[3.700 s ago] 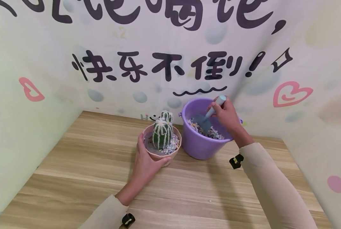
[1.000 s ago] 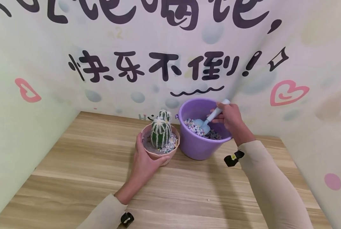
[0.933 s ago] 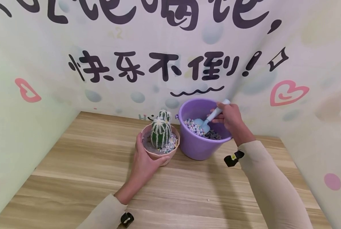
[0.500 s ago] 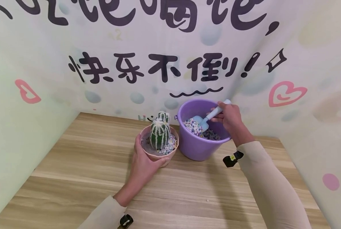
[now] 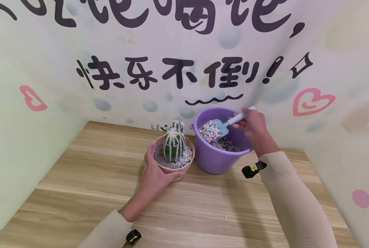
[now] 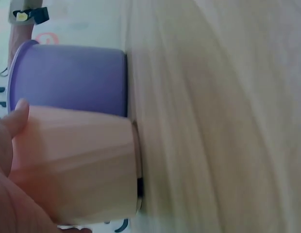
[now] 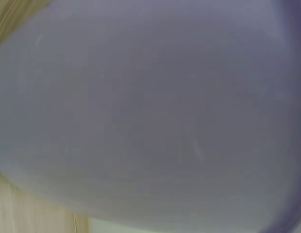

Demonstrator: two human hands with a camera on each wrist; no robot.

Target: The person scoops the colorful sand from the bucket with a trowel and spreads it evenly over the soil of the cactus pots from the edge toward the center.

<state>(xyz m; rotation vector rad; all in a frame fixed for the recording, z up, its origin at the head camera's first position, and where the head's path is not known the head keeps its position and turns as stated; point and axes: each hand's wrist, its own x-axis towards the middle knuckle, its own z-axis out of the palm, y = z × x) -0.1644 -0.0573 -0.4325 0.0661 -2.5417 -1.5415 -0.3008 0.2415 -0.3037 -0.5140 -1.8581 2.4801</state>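
In the head view my left hand (image 5: 155, 177) grips the side of a pink flowerpot (image 6: 77, 165), thumb at the front and fingers round the left. A green cactus (image 5: 173, 148) with white ridges stands in the pot, with coloured pebbles (image 5: 184, 157) on its right side. My right hand (image 5: 255, 123) holds the pale handle of a small blue shovel (image 5: 222, 127). The blade, heaped with pebbles (image 5: 209, 131), is inside a purple bucket (image 5: 218, 161), above more pebbles (image 5: 226, 144). The bucket's wall (image 7: 141, 107) fills the right wrist view, where neither hand nor shovel shows.
Pot and bucket stand side by side on a wooden table (image 5: 110, 193), close to the printed back wall (image 5: 125, 110). A single small pebble (image 5: 225, 217) lies on the tabletop. Side walls bound the table left and right.
The shovel, deep and steep in the pebbles earlier, now lies flatter and higher, its blade loaded. My right hand has shifted slightly right. My left hand stays on the pot.
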